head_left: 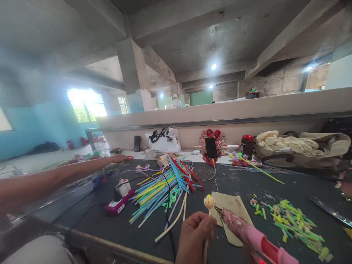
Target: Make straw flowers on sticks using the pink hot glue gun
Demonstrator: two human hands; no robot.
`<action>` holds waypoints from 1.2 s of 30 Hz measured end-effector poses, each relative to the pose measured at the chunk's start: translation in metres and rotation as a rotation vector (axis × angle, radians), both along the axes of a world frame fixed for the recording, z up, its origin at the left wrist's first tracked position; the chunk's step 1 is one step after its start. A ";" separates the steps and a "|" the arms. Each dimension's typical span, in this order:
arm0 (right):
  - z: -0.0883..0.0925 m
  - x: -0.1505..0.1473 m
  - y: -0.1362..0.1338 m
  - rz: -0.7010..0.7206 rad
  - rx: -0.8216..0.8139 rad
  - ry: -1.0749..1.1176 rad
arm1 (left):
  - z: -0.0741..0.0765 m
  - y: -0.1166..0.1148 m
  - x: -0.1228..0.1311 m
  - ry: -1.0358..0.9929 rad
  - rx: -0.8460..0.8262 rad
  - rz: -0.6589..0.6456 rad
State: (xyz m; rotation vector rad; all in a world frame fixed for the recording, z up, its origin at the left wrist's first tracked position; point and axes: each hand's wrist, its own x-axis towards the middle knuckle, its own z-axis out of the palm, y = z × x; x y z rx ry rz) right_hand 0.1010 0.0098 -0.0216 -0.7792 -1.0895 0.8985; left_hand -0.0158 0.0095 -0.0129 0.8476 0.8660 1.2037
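Note:
My left hand is closed, pinching the pale stem of a small pipe-cleaner flower. The flower stands upright, cream petals with a yellow centre. A pink glue gun comes in from the lower right, raised over the table. Its clogged, glue-crusted nozzle points at the flower's base, close to my left fingertips; I cannot tell whether they touch. My right hand on the gun's grip is almost wholly hidden at the bottom edge. Beneath the nozzle lies a beige piece of card or cloth.
Left of my hand lie a pile of coloured pipe cleaners and a purple power strip. Cut green and yellow pieces and scissors lie right. A phone leans behind. Another person's arm reaches in from the left.

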 end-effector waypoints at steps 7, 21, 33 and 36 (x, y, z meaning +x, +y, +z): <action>0.007 0.002 -0.002 0.007 0.006 0.000 | -0.001 0.000 -0.001 0.028 0.021 -0.017; 0.017 0.000 -0.009 0.009 -0.007 -0.021 | -0.003 -0.001 0.002 -0.004 -0.014 -0.009; 0.009 -0.003 -0.010 -0.021 0.015 -0.053 | 0.003 -0.004 0.002 0.030 0.005 -0.017; 0.006 -0.004 -0.010 -0.022 0.011 -0.083 | 0.001 -0.003 0.002 0.031 0.006 -0.019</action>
